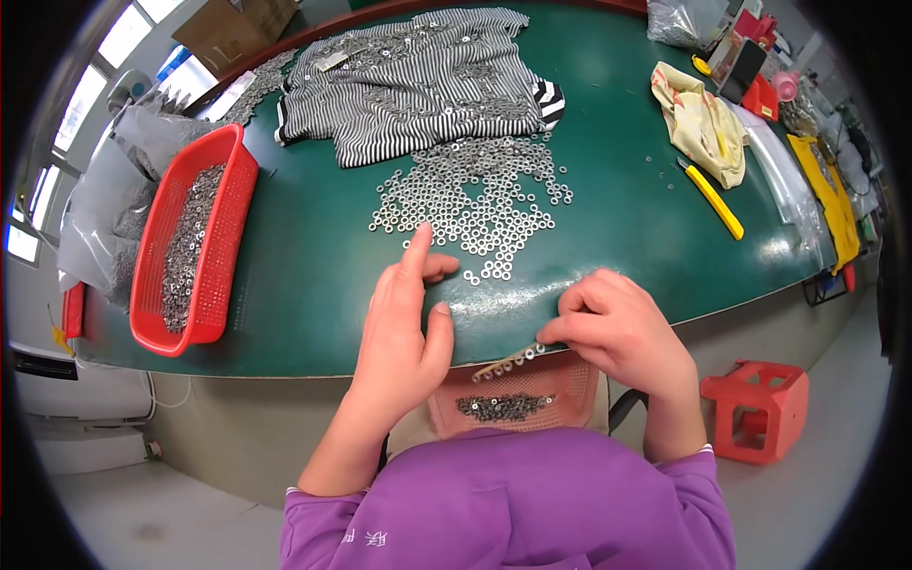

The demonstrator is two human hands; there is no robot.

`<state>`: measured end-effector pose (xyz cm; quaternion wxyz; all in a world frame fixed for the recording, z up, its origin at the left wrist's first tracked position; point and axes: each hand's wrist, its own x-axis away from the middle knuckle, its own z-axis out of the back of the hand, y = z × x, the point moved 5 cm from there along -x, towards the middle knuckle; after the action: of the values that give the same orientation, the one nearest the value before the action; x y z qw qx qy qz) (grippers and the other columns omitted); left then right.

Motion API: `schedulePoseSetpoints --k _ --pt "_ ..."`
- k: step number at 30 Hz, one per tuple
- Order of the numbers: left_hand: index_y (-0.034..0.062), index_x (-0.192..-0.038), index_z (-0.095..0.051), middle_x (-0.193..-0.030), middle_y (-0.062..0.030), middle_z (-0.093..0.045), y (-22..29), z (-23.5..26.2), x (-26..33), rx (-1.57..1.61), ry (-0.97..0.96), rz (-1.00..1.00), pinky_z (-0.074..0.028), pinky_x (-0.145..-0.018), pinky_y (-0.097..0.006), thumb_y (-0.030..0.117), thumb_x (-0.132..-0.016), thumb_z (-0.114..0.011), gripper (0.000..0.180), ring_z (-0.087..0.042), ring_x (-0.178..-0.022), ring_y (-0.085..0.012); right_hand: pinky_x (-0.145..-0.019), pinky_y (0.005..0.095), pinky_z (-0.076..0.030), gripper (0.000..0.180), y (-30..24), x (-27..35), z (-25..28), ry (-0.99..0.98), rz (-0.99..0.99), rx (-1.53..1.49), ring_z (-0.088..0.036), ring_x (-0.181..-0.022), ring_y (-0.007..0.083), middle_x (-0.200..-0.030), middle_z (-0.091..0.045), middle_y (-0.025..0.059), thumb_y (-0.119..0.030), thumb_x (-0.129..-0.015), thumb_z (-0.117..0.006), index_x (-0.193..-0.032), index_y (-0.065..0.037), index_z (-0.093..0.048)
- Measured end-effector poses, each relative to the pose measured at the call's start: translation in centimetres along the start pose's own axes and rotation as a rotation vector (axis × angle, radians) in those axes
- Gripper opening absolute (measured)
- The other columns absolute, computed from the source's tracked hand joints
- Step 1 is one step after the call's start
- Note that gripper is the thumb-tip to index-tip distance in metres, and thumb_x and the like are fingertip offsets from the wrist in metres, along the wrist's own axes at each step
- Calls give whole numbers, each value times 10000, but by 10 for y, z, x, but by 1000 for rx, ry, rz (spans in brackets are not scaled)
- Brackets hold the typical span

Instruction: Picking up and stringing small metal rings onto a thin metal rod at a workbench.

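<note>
Dozens of small metal washers (470,204) lie loose: light, hard, slippery, best slid by fingertip. Left hand (404,328) is spread, forefinger out; right hand (617,332) pinches a washer-strung rod (508,363).

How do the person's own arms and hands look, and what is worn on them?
Both hands, the left hand and the right hand, are bare, without gloves, rings or a watch. The forearms are bare too. Purple fabric sleeves are pushed up, with a thin white edge at each cuff.
</note>
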<state>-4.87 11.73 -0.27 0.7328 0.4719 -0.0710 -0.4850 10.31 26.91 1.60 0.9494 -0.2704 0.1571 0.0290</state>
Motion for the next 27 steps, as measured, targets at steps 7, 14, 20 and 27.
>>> schedulePoseSetpoints --k 7,14,20,27 --pt "17 -1501 -307 -1314 -116 -590 13 -10 -7 -185 -149 -100 -353 -1066 -415 -57 -805 -555 742 -517 -1190 -296 -726 366 -480 170 28 25 28 280 -307 118 -576 -843 260 -868 -586 54 5 -779 -674 -904 -104 -705" --pt "25 -1481 -358 -1178 -119 -654 10 -13 -7 -11 -187 -105 -410 -1016 -392 -88 -799 -537 714 -562 -1120 -279 -723 370 -490 152 29 9 21 319 -333 177 -578 -846 249 -857 -567 51 -14 -796 -671 -917 -104 -693" --pt "21 -1440 -426 -1062 -102 -680 3 -7 -1 64 -43 23 -482 -897 -331 -90 -832 -500 623 -613 -973 -205 -722 372 -485 140 21 -1 13 263 -273 144 -575 -842 254 -865 -568 45 -23 -808 -667 -914 -110 -694" --pt "9 -1417 -453 -968 -92 -681 0 -7 0 2 -58 -33 -470 -858 -276 -106 -852 -465 577 -598 -921 -139 -712 378 -475 170 10 -13 -2 247 -192 107 -562 -825 254 -859 -554 40 -26 -786 -679 -926 -121 -691"
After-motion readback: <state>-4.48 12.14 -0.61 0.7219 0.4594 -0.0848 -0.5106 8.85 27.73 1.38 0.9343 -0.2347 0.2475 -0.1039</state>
